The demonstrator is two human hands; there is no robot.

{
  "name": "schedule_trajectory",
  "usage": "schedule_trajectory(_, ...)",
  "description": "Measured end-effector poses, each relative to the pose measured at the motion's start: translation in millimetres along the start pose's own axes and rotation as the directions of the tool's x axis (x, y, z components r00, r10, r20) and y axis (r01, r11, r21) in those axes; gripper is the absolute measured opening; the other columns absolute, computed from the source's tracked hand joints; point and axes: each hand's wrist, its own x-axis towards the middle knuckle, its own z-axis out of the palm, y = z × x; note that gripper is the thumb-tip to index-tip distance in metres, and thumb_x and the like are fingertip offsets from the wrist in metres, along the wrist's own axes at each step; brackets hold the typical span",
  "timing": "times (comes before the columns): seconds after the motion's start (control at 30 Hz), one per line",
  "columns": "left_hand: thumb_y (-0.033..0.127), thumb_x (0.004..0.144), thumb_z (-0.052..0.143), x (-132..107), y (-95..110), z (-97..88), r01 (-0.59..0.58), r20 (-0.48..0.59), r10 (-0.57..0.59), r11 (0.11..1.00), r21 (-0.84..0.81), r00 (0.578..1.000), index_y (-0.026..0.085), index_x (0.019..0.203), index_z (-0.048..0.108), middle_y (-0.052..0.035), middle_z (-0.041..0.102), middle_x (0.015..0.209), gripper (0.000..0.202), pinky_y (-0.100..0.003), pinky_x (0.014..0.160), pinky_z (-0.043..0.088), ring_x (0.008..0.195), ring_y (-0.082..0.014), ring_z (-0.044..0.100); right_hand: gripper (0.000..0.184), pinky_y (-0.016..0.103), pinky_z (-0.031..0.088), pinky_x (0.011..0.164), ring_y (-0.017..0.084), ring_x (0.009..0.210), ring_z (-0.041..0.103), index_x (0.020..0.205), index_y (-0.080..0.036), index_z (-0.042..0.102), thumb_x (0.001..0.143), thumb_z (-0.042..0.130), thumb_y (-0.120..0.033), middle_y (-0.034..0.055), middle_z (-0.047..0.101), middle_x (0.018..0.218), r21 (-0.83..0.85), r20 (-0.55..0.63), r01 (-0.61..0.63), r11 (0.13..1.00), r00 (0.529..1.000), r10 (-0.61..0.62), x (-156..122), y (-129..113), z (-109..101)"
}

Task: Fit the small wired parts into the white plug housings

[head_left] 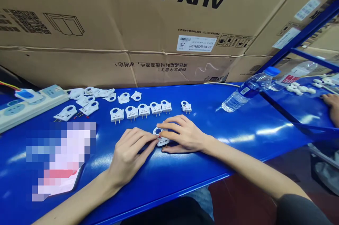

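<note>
A white ring-handled plug point(163, 141) lies on the blue table between my hands, its metal pins toward me. My right hand point(182, 135) curves round it from the right, fingers on its ring end and thumb by the pins. My left hand point(131, 149) meets it from the left, thumb and index fingertip pinched together beside a small red bit on its face. What those fingertips hold is mostly hidden. Just beyond stands a row of several similar white plugs point(144, 111), pins toward me. One more plug point(186, 107) sits apart to the right.
Loose white plug shells point(97, 92) pile up at the back left, near a power strip point(53, 97). A blurred-out phone point(66, 182) lies at left. A water bottle point(245, 89) leans by the blue frame point(278, 54). Cardboard boxes point(159, 17) wall the back. Another person's hand point(332, 105) shows at right.
</note>
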Motion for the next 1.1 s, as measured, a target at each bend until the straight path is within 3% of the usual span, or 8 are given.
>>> schedule_trajectory(0.27,0.012,0.094,0.068,0,1,-1.0,0.002,0.001,-0.002,1.0,0.015,1.0,0.021,0.111,0.071,-0.0016,0.076,0.093,0.019,-0.032,0.075,0.049,0.082,-0.0153,0.067,0.035,0.04,0.049,0.096,0.025,0.122,0.06,0.112,-0.023,0.071,0.099,0.063,-0.054,0.0094,0.07,0.134,-0.02,0.012,-0.002,1.0,1.0,0.002,-3,2,0)
schedule_trajectory(0.6,0.008,0.095,0.064,2,3,-1.9,0.012,0.014,-0.012,1.0,0.007,1.0,0.023,0.116,0.07,-0.001,0.074,0.093,0.026,-0.032,0.074,0.049,0.082,-0.0152,0.066,0.025,0.038,0.05,0.093,0.023,0.121,0.06,0.103,-0.024,0.074,0.097,0.068,-0.048,0.0076,0.069,0.134,-0.015,-0.06,0.012,1.0,0.998,-0.013,-2,3,0)
schedule_trajectory(0.83,0.011,0.097,0.061,0,3,-1.7,0.042,0.023,-0.043,0.997,0.061,0.999,0.022,0.125,0.063,-0.0026,0.074,0.101,0.03,-0.036,0.086,0.049,0.091,-0.0174,0.067,0.027,0.04,0.049,0.094,0.025,0.122,0.059,0.104,-0.024,0.073,0.096,0.068,-0.049,0.0085,0.07,0.133,-0.02,-0.065,-0.026,0.999,0.998,0.025,-2,8,-1)
schedule_trajectory(0.97,0.017,0.098,0.059,2,2,-2.0,0.12,0.068,-0.131,0.983,0.14,0.989,0.022,0.119,0.062,-0.0031,0.072,0.101,0.022,-0.037,0.083,0.047,0.092,-0.02,0.066,0.027,0.043,0.049,0.096,0.027,0.122,0.059,0.107,-0.023,0.071,0.096,0.068,-0.048,0.0092,0.07,0.133,-0.055,-0.058,-0.123,0.991,0.991,0.12,-7,22,-6)
schedule_trajectory(1.1,0.026,0.098,0.058,1,1,-0.4,0.18,0.148,-0.212,0.962,0.204,0.966,0.022,0.113,0.062,-0.0053,0.071,0.106,0.017,-0.04,0.082,0.046,0.096,-0.0243,0.064,0.029,0.049,0.047,0.102,0.03,0.125,0.057,0.113,-0.023,0.068,0.095,0.07,-0.046,0.0104,0.065,0.14,-0.062,-0.018,-0.325,0.944,0.946,0.325,-16,41,-12)
